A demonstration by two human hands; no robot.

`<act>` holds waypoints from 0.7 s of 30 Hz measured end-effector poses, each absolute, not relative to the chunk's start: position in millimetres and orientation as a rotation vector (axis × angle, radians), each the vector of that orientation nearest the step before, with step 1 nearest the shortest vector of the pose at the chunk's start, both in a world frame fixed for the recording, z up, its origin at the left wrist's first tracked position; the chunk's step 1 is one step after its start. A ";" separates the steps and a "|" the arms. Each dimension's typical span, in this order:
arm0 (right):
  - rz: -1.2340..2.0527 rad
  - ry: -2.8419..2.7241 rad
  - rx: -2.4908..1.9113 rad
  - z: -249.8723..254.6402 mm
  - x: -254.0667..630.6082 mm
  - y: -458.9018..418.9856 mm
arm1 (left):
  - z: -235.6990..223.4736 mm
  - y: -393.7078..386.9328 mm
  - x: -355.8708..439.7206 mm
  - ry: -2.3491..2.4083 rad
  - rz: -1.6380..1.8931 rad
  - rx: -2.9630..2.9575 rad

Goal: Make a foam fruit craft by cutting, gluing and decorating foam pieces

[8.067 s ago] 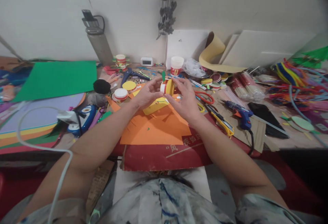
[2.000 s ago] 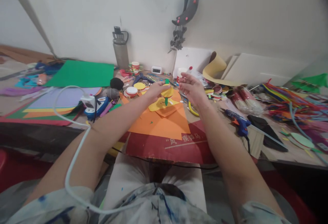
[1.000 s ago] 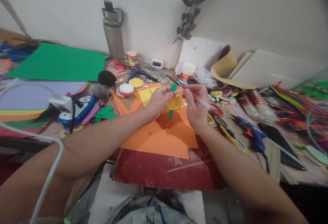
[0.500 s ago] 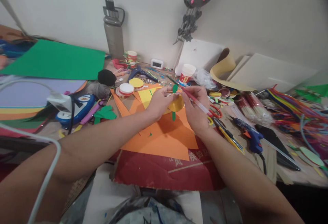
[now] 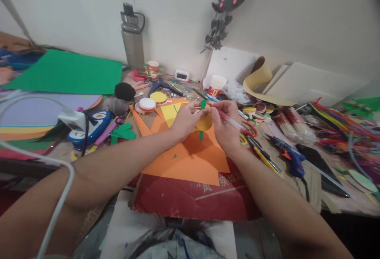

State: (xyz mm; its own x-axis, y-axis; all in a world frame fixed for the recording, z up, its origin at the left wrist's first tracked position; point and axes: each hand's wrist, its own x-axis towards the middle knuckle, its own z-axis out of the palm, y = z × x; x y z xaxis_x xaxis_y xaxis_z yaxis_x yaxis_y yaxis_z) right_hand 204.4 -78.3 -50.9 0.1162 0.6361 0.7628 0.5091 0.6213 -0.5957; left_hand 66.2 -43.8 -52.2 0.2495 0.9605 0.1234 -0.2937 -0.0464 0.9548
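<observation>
I'm seeing the left hand (image 5: 187,120) pinching one yellow disc (image 5: 204,123) between thumb and fingers, above the orange paper (image 5: 181,170). Two green tabs (image 5: 203,104) are sticking out, top and bottom. The right hand (image 5: 227,134) is gripping one pen (image 5: 234,122), fingers close beside the disc. I'm counting one cutter (image 5: 265,155), one phone (image 5: 319,168) lying right.

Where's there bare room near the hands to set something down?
Bare: the near half of the orange paper, bar a green scrap, and the red board in front of it. Crowded: right of the right hand, around yellow cutter and blue glue gun.
</observation>
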 end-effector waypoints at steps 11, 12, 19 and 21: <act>0.048 -1.530 -0.991 -46.0 203.6 -79.8 | -47.5 -46.7 64.5 0.723 1.195 1.141; 0.046 -1.532 -0.983 -46.1 203.5 -79.6 | -47.7 -46.7 64.1 0.735 1.191 1.152; 0.060 -1.550 -1.012 -48.2 204.0 -78.4 | -50.6 -45.5 62.9 0.713 1.186 1.233; 0.051 -1.560 -1.021 -48.3 204.4 -78.4 | -51.1 -45.4 63.2 0.716 1.188 1.250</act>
